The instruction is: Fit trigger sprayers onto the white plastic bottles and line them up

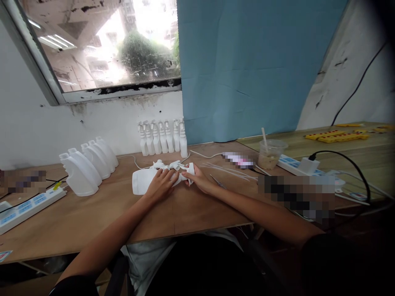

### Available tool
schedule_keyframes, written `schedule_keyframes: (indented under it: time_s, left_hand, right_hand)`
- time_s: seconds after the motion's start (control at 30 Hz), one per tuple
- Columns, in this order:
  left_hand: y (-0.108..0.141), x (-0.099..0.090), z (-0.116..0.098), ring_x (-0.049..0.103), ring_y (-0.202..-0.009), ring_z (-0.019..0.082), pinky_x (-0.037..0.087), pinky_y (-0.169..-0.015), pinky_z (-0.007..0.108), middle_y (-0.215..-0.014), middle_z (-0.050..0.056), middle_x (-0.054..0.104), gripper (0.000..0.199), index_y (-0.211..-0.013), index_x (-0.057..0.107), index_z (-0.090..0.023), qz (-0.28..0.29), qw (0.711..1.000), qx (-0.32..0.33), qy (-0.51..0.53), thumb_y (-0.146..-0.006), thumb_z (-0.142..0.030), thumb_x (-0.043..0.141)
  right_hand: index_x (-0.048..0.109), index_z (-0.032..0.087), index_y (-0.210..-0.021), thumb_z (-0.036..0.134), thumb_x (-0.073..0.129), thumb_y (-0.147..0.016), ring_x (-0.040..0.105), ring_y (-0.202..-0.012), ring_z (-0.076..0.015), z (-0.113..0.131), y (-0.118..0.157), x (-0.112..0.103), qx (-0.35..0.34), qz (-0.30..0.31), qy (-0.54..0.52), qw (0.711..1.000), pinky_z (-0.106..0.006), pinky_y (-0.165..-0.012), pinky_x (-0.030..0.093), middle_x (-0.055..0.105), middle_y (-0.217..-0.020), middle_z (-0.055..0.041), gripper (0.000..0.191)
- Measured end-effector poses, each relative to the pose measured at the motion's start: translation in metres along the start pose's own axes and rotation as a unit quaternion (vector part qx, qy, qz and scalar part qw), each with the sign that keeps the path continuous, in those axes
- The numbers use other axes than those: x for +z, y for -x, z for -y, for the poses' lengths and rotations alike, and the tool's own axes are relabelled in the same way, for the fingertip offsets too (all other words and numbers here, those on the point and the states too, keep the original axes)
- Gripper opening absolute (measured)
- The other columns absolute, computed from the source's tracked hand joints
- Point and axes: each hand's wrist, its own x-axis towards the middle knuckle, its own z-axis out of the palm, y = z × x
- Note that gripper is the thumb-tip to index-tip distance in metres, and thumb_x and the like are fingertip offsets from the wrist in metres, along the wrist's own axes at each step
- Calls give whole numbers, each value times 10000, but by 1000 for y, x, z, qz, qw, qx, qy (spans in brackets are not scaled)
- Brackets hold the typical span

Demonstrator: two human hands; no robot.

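A white plastic bottle (141,182) lies on its side on the brown table, its base toward the left. My left hand (161,181), wearing a ring, is wrapped over the bottle near its shoulder. At the neck end, my right hand (199,179) has its fingers closed around a white cap-like part (191,167). Whether that part is joined to the bottle cannot be made out behind my fingers. White trigger sprayer heads (159,164) lie just beyond my hands. Thin white tubes (230,170) and a small pointed metal tool (217,181) rest to the right.
Several uncapped translucent bottles (80,176) stand at the left. A row of white spray bottles (163,137) lines the wall. Power strips (33,207) flank the table, with a cup (269,154) and straw on the right. Cables cross the right end, and yellow parts (339,136) lie behind.
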Motion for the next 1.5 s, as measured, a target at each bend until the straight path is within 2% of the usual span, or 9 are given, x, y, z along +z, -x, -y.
schedule_keyframes:
  time_s: [0.13, 0.23, 0.33, 0.47, 0.63, 0.83, 0.93, 1.33, 1.5]
  left_hand:
    - [0, 1, 3, 465, -1077, 295, 349, -935, 438, -1293, 138, 502, 580, -1380, 389, -129, -7, 1000, -11, 12, -834, -229, 560]
    - [1, 1, 5, 445, -1148, 299, 315, -980, 457, -1308, 140, 499, 550, -1389, 385, -144, -52, 997, -30, 42, -896, -350, 516]
    - [2, 0, 13, 364, -1259, 331, 209, -1065, 512, -1345, 150, 468, 661, -1417, 360, -157, -98, 992, -62, 50, -883, -512, 521]
    - [6, -3, 29, 338, -1275, 367, 100, -1090, 567, -1371, 171, 428, 827, -1426, 357, -175, -116, 985, -126, 34, -777, -624, 608]
    - [11, -6, 38, 377, -1226, 364, 183, -1042, 543, -1370, 173, 420, 878, -1433, 345, -204, -69, 988, -134, 34, -725, -619, 659]
    - [14, -1, 40, 422, -1174, 345, 246, -999, 515, -1311, 167, 474, 786, -1363, 428, -193, -55, 989, -128, 48, -730, -613, 630]
    - [15, 0, 42, 434, -1159, 342, 264, -988, 503, -1294, 166, 483, 789, -1360, 430, -184, -55, 990, -118, 52, -722, -602, 632]
    - [14, -4, 40, 430, -1164, 338, 267, -985, 490, -1297, 170, 477, 754, -1332, 449, -167, -65, 991, -111, 42, -731, -591, 614]
    - [15, -3, 43, 426, -1166, 352, 258, -980, 506, -1296, 174, 478, 755, -1334, 446, -167, -72, 991, -108, 35, -729, -583, 620]
  right_hand:
    - [511, 200, -940, 344, 762, -694, 596, -537, -123, 2, 0, 2, 35, 3, -37, 999, -236, -483, 438, 656, -695, 29, 381]
    - [567, 173, -887, 301, 800, -638, 622, -570, -132, 4, -4, -3, 23, -30, -36, 999, -246, -531, 460, 677, -708, 4, 363]
    - [603, 162, -885, 273, 808, -615, 634, -560, -143, 6, -9, -13, 2, -62, -26, 998, -258, -534, 461, 695, -721, -7, 357]
    - [616, 155, -874, 280, 795, -632, 634, -537, -151, 7, -14, -25, -28, -91, -16, 995, -262, -519, 456, 691, -682, -3, 326]
    - [594, 161, -886, 331, 792, -651, 630, -543, -140, 5, -16, -28, -36, -95, -8, 995, -249, -502, 456, 683, -693, -1, 352]
    - [592, 190, -1022, 308, 822, -616, 629, -614, -145, 6, -19, -33, -20, -36, 9, 999, -268, -519, 497, 695, -826, -15, 481]
    - [605, 162, -949, 305, 828, -605, 611, -589, -142, 8, -20, -36, -2, -16, 42, 999, -271, -523, 488, 681, -741, -14, 434]
    - [581, 177, -844, 350, 791, -651, 474, -518, -86, 14, -12, -28, -41, -53, 48, 997, -239, -482, 347, 604, -687, 36, 334]
    - [526, 202, -1068, 349, 787, -664, 517, -509, -107, 12, -15, -31, -49, -16, 45, 998, -251, -498, 407, 601, -677, 51, 502]
